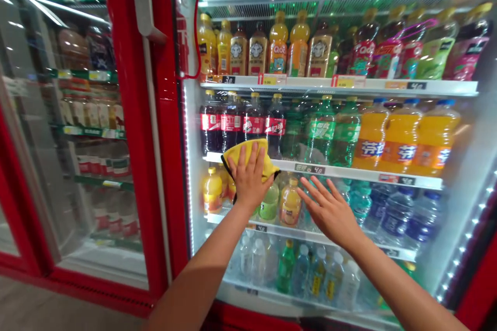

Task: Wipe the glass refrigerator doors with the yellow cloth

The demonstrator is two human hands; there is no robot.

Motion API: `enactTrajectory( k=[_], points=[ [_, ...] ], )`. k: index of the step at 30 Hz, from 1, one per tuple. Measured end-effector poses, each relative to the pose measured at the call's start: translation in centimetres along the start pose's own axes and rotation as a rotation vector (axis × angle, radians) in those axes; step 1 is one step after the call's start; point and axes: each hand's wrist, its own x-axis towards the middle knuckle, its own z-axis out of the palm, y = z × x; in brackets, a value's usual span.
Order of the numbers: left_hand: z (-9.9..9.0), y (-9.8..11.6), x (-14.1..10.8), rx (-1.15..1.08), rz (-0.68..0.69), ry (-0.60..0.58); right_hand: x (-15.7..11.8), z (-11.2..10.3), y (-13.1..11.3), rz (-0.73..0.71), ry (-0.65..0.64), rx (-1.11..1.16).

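My left hand (251, 178) lies with its fingers spread over a yellow cloth (254, 149) with a black edge, pressing it against what looks like the glass front of a lit drinks fridge. Part of the cloth is hidden under the palm. To the right, my right hand (330, 212) is open and bare, fingers stretched up and apart; whether it touches the glass I cannot tell. Behind the cloth stand cola bottles (253, 123) on a shelf. Between the two hands a peach-coloured juice bottle (290, 202) shows on the shelf below.
Shelves hold rows of orange soda bottles (402, 137), blue-capped water bottles (396, 212) and small clear bottles (334, 276). At left, a red door frame (132, 114) with a grey handle (145, 5) borders a second fridge. A red cord (199, 36) hangs near the upper left.
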Motion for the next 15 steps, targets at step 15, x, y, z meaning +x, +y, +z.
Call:
enactTrajectory(
  k=[15],
  points=[
    [0.9,6.2,1.5,-0.107,0.073,-0.015,-5.0,-2.0,4.1,0.052,-0.034,-0.055]
  ],
)
